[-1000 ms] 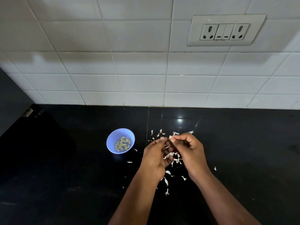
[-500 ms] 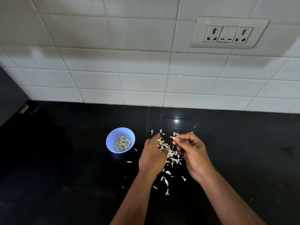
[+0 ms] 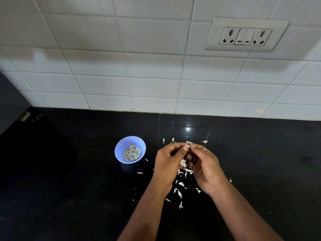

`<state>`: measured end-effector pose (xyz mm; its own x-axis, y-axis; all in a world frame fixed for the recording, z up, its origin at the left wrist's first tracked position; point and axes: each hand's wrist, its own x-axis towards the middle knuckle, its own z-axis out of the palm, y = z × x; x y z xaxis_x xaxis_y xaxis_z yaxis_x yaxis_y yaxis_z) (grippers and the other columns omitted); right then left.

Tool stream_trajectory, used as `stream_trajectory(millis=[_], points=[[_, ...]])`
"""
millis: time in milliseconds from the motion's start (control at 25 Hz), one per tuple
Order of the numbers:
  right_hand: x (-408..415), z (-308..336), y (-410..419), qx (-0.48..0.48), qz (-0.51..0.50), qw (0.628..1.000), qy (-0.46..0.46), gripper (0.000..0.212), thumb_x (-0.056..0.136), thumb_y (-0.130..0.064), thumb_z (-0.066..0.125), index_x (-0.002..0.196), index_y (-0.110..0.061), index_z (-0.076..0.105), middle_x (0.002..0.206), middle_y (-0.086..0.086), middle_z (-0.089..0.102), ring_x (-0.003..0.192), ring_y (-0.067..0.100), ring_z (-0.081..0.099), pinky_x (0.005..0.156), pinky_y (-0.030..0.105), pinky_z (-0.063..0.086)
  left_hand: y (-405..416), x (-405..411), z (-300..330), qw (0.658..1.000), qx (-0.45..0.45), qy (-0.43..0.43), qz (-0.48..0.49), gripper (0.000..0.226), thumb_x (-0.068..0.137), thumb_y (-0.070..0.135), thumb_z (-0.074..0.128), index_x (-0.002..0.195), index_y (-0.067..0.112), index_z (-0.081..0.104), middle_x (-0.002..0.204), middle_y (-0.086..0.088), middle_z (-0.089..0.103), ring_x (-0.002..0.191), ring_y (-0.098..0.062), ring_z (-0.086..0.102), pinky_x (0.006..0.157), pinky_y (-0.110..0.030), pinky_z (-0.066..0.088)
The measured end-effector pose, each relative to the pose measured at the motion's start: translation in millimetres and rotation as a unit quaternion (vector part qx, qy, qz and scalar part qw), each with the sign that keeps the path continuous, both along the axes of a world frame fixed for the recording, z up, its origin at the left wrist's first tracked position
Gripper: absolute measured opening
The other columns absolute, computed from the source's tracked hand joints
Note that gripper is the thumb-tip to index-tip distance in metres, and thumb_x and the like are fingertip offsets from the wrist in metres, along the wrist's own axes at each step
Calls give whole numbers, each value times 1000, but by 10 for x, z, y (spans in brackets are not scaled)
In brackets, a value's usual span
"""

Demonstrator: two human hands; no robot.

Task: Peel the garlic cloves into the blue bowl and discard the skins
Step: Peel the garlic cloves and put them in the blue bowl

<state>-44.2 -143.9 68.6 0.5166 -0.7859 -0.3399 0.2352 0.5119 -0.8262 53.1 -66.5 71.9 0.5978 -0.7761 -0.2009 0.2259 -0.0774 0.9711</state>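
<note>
Black worktop, tiled wall, socket plate

A glossy black worktop [image 3: 69, 188] fills the lower half, with a thin seam [image 3: 158, 126] running toward 12 o'clock and a small bright glare [image 3: 188, 129] just right of it. White rectangular tiles [image 3: 121, 75] cover the wall behind. At 1 o'clock sits a white switch-and-socket plate [image 3: 246, 34]. A dark panel [image 3: 10, 101] edges the frame at 9 o'clock.
</note>
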Motion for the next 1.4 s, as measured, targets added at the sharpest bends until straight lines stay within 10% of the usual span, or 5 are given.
stream_trajectory(millis=[600,880,1040,1240,1400], points=[[-35,-5,23,-35,5,999,23,8,98,-11,67,100,-11,74,91,4,74,68,8,60,56,21,45,0,46,-48,997,59,7,39,47,107,49,51,81,12,60,65,-1,59,64,-10,57,55,-27,49],[-82,-43,-19,-22,-25,999,23,8,95,-6,69,102,-9,72,90,6,75,66,9,61,52,20,44,63,95,-197,941,263,-212,1,21,82,57,79,79,37,75,75,22,73,70,0,67,69,-29,54],[-84,-74,-32,-38,-18,999,31,21,96,-3,67,116,-7,74,89,6,74,69,10,63,55,21,47,17,115,-214,968,226,-106,1,47,77,69,75,62,27,62,60,9,66,56,-10,56,66,-39,50],[-71,-69,-13,-69,-10,996,64,19,96,-3,68,113,-7,77,95,10,76,73,11,64,62,25,48,9,113,-80,991,128,10,-20,40,104,25,61,137,47,56,106,13,71,82,-8,65,67,-31,55],[-90,-50,-28,-96,-5,992,79,19,95,-3,71,113,-8,74,89,16,71,75,16,62,67,30,51,-24,66,10,998,45,39,-6,11,100,26,70,102,25,81,93,6,77,81,-6,64,62,-27,53]])
